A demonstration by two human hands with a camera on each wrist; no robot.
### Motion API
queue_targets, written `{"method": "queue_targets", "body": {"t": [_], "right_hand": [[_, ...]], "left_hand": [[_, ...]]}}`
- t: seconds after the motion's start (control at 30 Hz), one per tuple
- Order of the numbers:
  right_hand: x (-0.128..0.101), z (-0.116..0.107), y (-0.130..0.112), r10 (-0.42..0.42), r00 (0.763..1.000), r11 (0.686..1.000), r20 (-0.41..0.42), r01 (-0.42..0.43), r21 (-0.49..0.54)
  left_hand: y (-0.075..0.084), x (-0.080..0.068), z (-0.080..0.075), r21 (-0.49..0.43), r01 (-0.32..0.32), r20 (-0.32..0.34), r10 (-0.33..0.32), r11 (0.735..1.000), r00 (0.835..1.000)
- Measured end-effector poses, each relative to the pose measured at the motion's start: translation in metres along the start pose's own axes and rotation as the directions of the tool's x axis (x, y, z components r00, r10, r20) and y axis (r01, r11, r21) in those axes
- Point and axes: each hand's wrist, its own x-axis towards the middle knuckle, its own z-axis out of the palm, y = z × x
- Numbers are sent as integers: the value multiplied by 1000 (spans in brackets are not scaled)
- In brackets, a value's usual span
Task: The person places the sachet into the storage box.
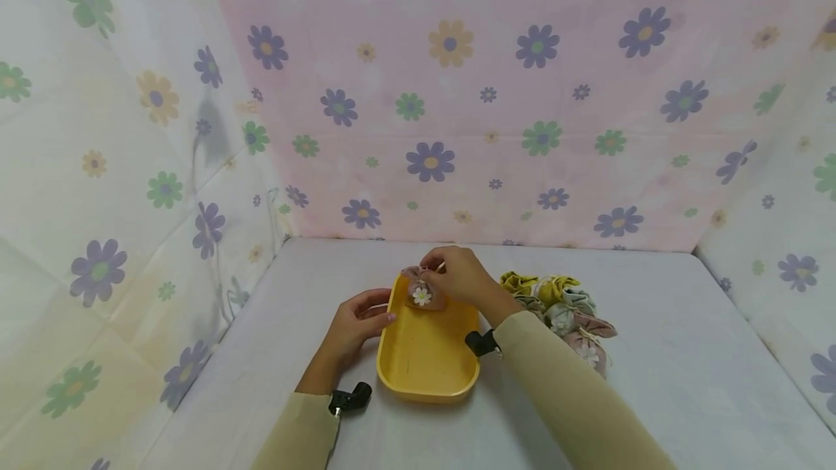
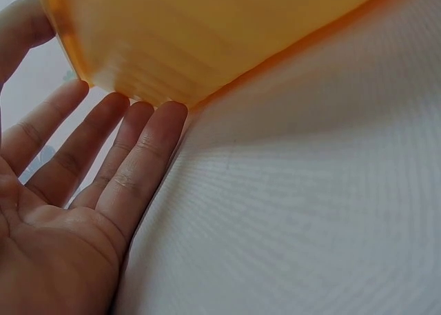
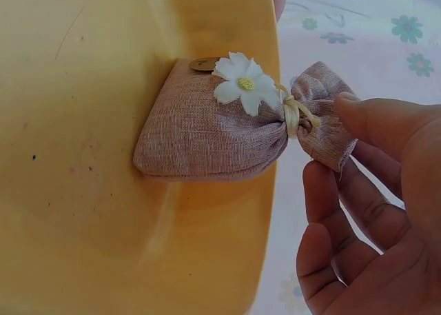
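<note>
A dusty-pink cloth sachet (image 3: 207, 129) with a white fabric flower stands inside the far end of the yellow tray (image 1: 427, 361). My right hand (image 1: 460, 278) pinches its gathered top above the cream tie, thumb on one side and fingers on the other, as the right wrist view shows. At the tray's left side is my left hand (image 1: 355, 325). Its straight fingertips (image 2: 169, 118) touch the outer wall, and the thumb lies at the rim.
Right of the tray, partly behind my right forearm, lies a pile of several sachets in mustard yellow (image 1: 558, 289), grey-green (image 1: 562, 318) and pink (image 1: 588, 354). A white-covered table (image 1: 692, 383) bears everything, with flower-printed cloth (image 1: 483, 187) hanging behind and at both sides.
</note>
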Motion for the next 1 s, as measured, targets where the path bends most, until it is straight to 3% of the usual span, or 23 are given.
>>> {"method": "queue_targets", "body": {"t": [0.2,0.67,1.0], "right_hand": [[-6,-6,0,11,1000,1000,-17,-11,-2],[-38,-23,11,-94,991,995,-96,90,-51],[-76,-43,26,-207,957,976,-205,185,-118]], "left_hand": [[1,0,1,0,12,-11,-12,1000,1000],[3,-1,0,-12,5,-11,-6,1000,1000],[0,1,1,-9,3,-15,-3,1000,1000]]}}
